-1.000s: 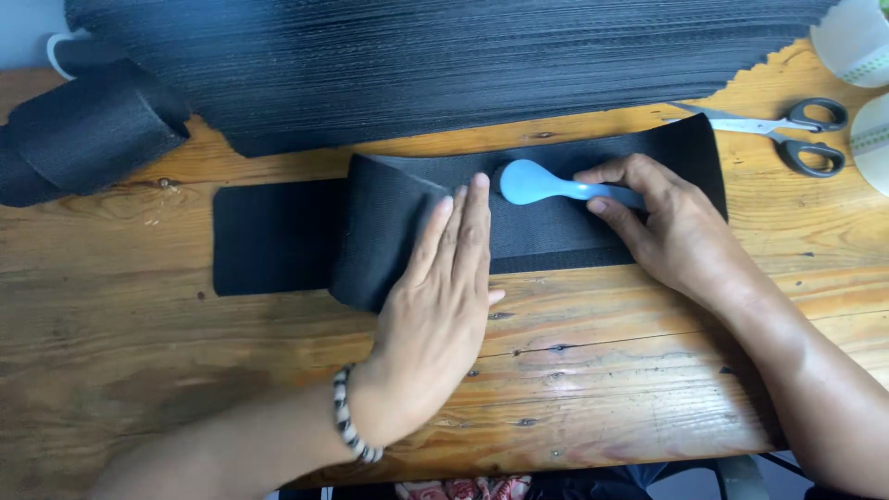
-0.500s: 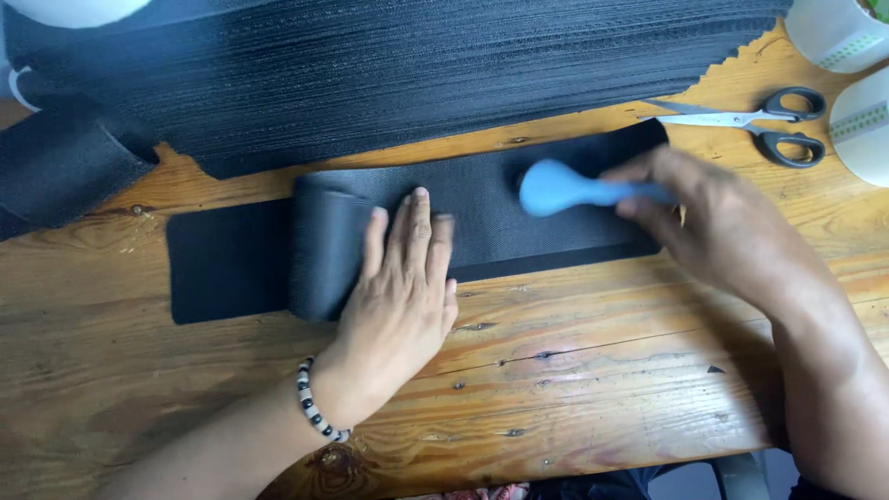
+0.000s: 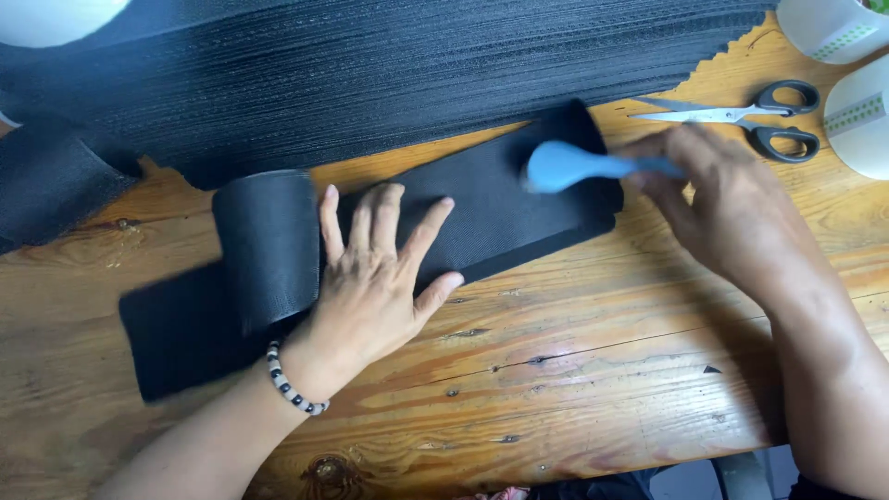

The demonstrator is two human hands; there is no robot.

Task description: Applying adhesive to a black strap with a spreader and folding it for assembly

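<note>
A black mesh strip [image 3: 491, 208] lies across the wooden table [image 3: 574, 389], its left end curled over. The left hand [image 3: 375, 282] presses it flat, fingers spread. The right hand [image 3: 732, 208] grips a blue tool [image 3: 579, 167] over the strip's right end. Scissors [image 3: 741, 116] lie beyond.

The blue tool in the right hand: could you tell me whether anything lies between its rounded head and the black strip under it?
Nothing visible does. The blue tool in the right hand sits over bare black strip; the left hand presses elsewhere, beside the rolled fold.
</note>
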